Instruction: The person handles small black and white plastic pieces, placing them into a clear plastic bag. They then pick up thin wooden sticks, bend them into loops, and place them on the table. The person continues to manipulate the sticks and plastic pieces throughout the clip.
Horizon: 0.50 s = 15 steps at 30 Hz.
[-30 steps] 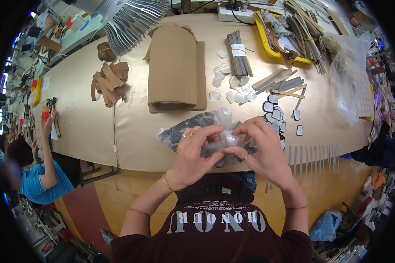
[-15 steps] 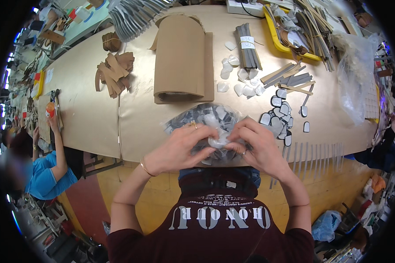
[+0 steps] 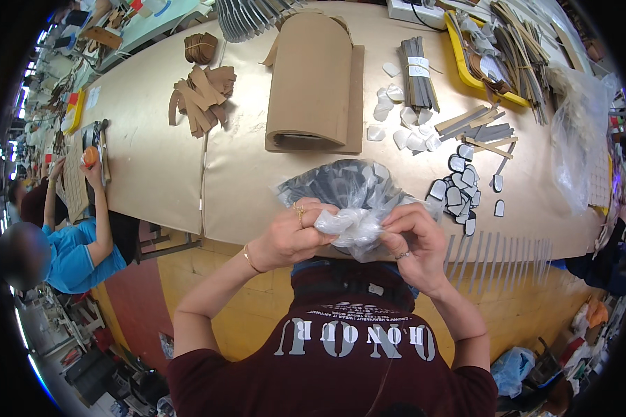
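Note:
A clear plastic bag (image 3: 358, 182) lies near the table's front edge. Dark grey pieces with some whitish ones show through its film. Its bunched neck is held between my two hands. The fingers of my left hand (image 3: 295, 233) are closed on one side of the gathered film. On the other side, my right hand (image 3: 417, 243) pinches the film between thumb and fingers. Right of the bag lies a loose pile of dark-edged, rounded tabs with white faces (image 3: 455, 194). Behind the bag stands a large roll of brown sheet (image 3: 309, 83).
White pieces (image 3: 403, 137) and a banded bundle of grey strips (image 3: 417, 76) lie beyond the tabs. Grey strips line the front edge (image 3: 497, 257). Brown strips (image 3: 205, 97) lie at left, a yellow tray (image 3: 459, 59) at back right. A person in blue (image 3: 76, 257) works at far left.
The bag's mouth has been gathered into a bunched neck, hiding the white pieces that showed between my fingers. Both hands now grip the film. The whole view has shifted slightly.

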Each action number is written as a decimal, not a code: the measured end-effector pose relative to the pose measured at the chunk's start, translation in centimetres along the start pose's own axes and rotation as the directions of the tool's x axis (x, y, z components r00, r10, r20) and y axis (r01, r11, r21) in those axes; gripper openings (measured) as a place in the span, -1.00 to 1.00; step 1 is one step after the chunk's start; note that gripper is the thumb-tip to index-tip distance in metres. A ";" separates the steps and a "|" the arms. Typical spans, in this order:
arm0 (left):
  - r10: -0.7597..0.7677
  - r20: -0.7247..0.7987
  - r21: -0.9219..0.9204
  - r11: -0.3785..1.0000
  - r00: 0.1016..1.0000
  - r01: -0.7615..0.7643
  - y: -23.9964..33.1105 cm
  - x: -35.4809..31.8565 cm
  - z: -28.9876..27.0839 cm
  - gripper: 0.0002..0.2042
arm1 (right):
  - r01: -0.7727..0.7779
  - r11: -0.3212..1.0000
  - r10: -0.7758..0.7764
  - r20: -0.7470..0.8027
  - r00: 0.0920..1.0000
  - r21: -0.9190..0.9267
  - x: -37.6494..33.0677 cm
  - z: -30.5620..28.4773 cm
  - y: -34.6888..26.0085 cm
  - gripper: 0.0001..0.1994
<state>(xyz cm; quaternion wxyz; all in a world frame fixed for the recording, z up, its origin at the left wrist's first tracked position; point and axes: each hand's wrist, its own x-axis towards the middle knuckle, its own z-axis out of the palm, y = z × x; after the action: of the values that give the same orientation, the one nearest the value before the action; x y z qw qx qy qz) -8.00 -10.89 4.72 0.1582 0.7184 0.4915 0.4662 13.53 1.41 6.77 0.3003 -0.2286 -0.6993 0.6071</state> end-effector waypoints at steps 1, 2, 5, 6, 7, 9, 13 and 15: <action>-0.012 -0.014 0.014 1.000 1.000 0.012 0.1 -0.1 0.1 -0.75 | -0.034 0.999 0.035 -0.011 0.999 0.040 -0.1 0.1 0.2 -0.89; -0.017 -0.024 0.023 1.000 1.000 0.017 0.2 -0.1 0.2 -0.78 | -0.050 0.996 0.052 -0.029 0.998 0.080 -0.1 0.1 0.3 -0.89; -0.306 0.034 -0.185 0.934 0.951 0.307 0.9 0.1 -0.2 -0.82 | 0.156 0.974 -0.162 -0.025 0.986 -0.165 0.1 -0.3 0.6 -0.82; -0.392 0.080 -0.283 0.873 0.917 0.398 1.2 0.3 -0.6 -0.82 | 0.232 0.924 -0.247 -0.012 0.969 -0.305 0.3 -0.3 0.6 -0.79; -0.533 0.101 -0.569 0.662 0.840 0.488 1.1 0.7 -1.0 -0.82 | 0.318 0.887 -0.325 0.037 0.945 -0.334 0.4 -0.3 0.6 -0.75; -0.683 0.217 -0.926 0.081 0.697 0.368 0.5 1.7 -2.4 -0.81 | 0.443 0.816 -0.434 0.111 0.894 -0.373 0.5 -0.2 0.5 -0.66; -0.686 0.233 -0.512 0.516 0.689 0.686 0.7 3.6 -5.4 -0.72 | 0.491 0.749 -0.431 0.235 0.871 -0.445 0.4 0.2 0.4 -0.61; -0.602 0.474 -0.410 0.495 0.642 0.766 0.8 4.7 -6.1 -0.71 | 0.457 0.767 -0.395 0.230 0.889 -0.451 0.3 0.2 0.2 -0.62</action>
<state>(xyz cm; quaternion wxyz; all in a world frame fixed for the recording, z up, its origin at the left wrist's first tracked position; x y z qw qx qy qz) -12.16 -8.64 10.85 0.6064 0.4315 0.5447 0.3865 13.20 1.53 6.56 0.3188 -0.0952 -0.8809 0.3366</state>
